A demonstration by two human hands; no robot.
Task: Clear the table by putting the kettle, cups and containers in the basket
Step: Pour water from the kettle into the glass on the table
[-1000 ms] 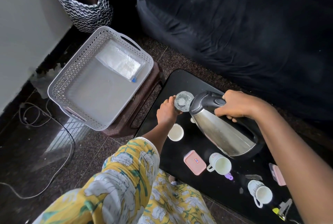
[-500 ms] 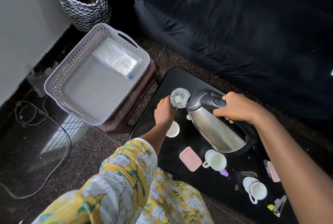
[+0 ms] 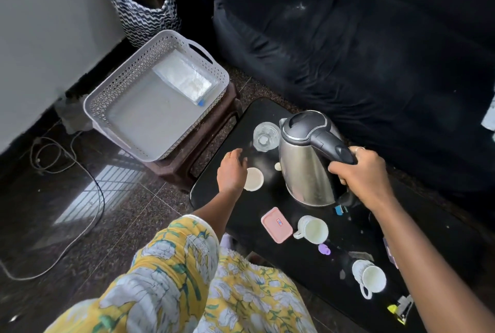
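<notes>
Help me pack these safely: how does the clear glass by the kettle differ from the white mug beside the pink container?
The clear glass is transparent; the white mug is opaque. The white mug has a side handle; the clear glass shows none. The clear glass stands at the table's far end beside the kettle; the white mug stands nearer the person, beside the pink container. Both stand upright, mouth up, on the black table.

Kettle [image 3: 305, 169]: silver steel body, black lid and handle. Basket [image 3: 112, 91]: pale grey, lattice-pierced walls. Table [image 3: 267, 115]: glossy black. Left cup [image 3: 313, 229] and right cup [image 3: 371, 277]: white. Container [image 3: 276, 224]: pink, small blue-and-red label. Sleeve [image 3: 171, 265]: yellow, white flowers, green leaves. Hamper [image 3: 144, 19], far left: black-and-white zigzag. Sofa [image 3: 348, 38]: black. Stool [image 3: 203, 145]: dark brown.
</notes>
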